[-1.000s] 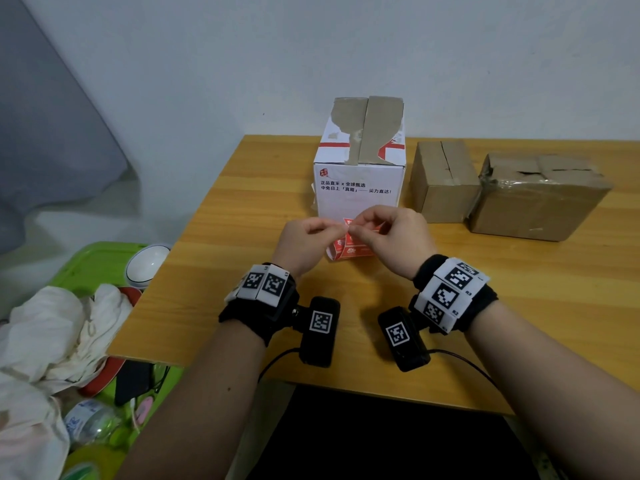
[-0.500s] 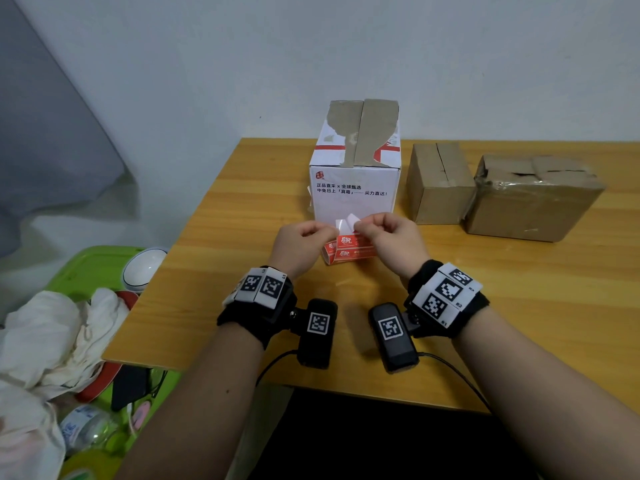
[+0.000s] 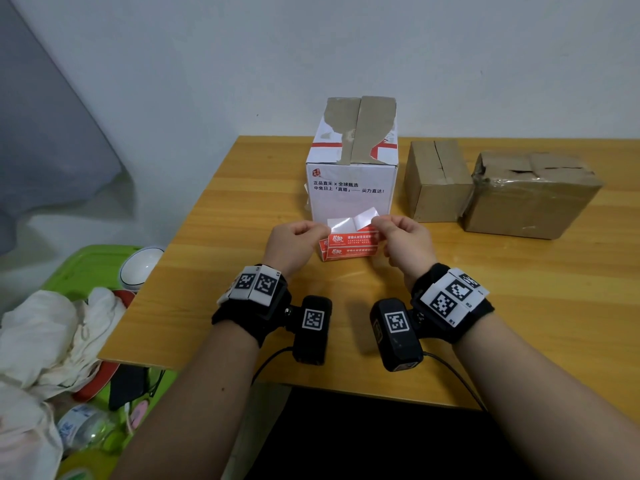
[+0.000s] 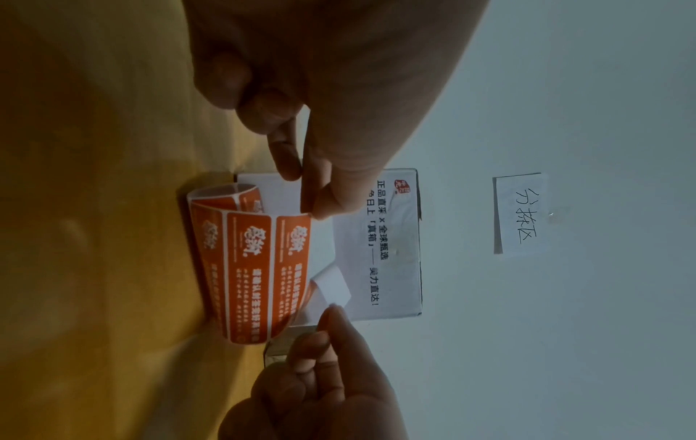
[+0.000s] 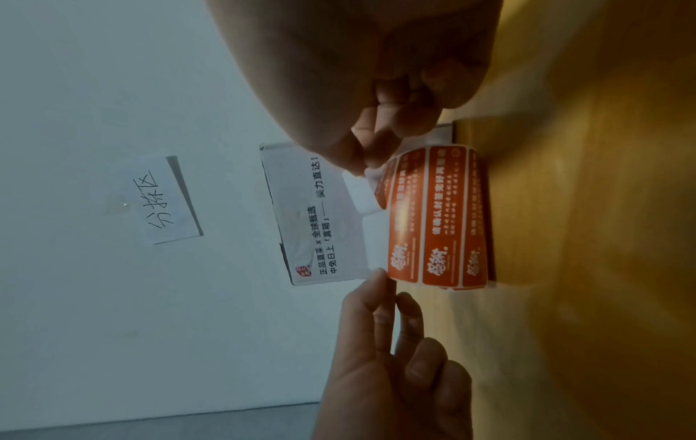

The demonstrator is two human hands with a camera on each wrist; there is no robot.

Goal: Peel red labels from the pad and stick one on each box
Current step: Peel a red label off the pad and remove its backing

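A curled pad of red labels (image 3: 349,245) sits upright on the wooden table (image 3: 242,216), just in front of a white printed box (image 3: 349,164). My left hand (image 3: 320,232) pinches the pad's left edge (image 4: 307,208) between thumb and forefinger. My right hand (image 3: 377,223) pinches the corner of one label (image 3: 365,216), partly lifted, white underside showing (image 4: 333,287). The red pad (image 5: 440,217) bows outward in the right wrist view. Two brown cardboard boxes (image 3: 436,181) (image 3: 530,199) stand to the right of the white box.
A green tray (image 3: 86,268) off the table's left edge holds white cloth (image 3: 52,337), a white bowl (image 3: 138,268) and a bottle. A handwritten paper note (image 4: 521,214) hangs on the wall behind. The table's front edge runs just under my wrists.
My right hand has pulled the label's corner up and to the right, so more of its white back shows. Both hands have drawn slightly apart.
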